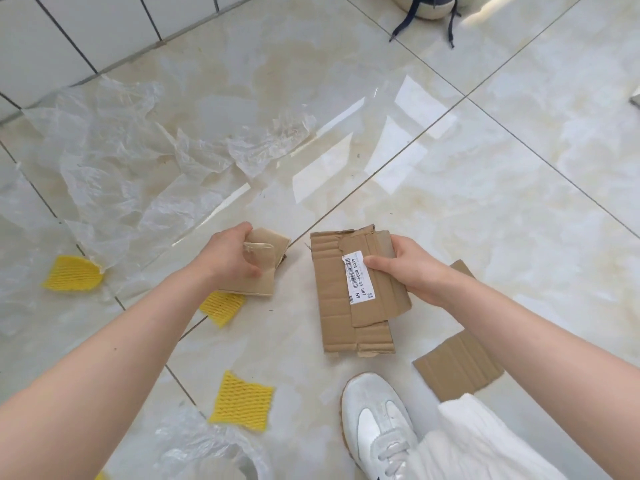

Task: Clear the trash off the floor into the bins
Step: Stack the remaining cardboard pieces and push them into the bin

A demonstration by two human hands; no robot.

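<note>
Head view has your left hand (230, 256) gripping a small cardboard scrap (265, 271), right hand (403, 268) pinching stacked cardboard pieces (349, 292) above the floor (485, 202), and those loose layers could slide apart, with no bin visible.

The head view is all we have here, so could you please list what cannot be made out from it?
- Bins: none in the head view; their place is unknown.
- Flat cardboard piece: the right forearm crosses it, hiding its middle.
- Labelled cardboard: the right hand covers one edge; the label print is too small to read fully.
- Small cardboard scrap: the left hand hides part of it.
- Dark-laced shoe: cut off by the top edge.
</note>
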